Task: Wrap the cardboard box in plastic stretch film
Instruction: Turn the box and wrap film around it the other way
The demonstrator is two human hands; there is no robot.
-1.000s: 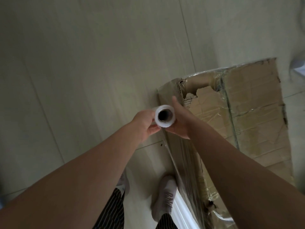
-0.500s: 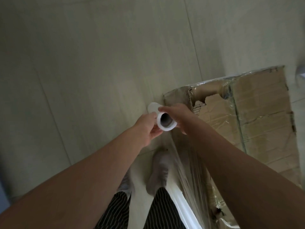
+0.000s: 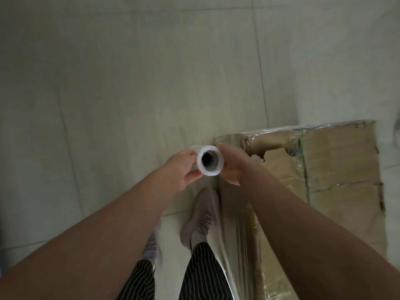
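Wrapping in progress: you hold the roll of stretch film (image 3: 213,173) upright at the far left corner of the cardboard box (image 3: 337,169), its hollow core facing up at the camera. Your left hand (image 3: 183,167) curls fingers and thumb round the roll's left side, and your right hand (image 3: 232,163) closes round its right side. This two-sided grip probably keeps the film taut as it unwinds. A sheet of film (image 3: 236,224) runs from the roll along the box's left face. The box stands on the tiled floor (image 3: 108,105) to your right, its torn top already glossy with wrap. Your shoe (image 3: 201,215) is planted just beside it.
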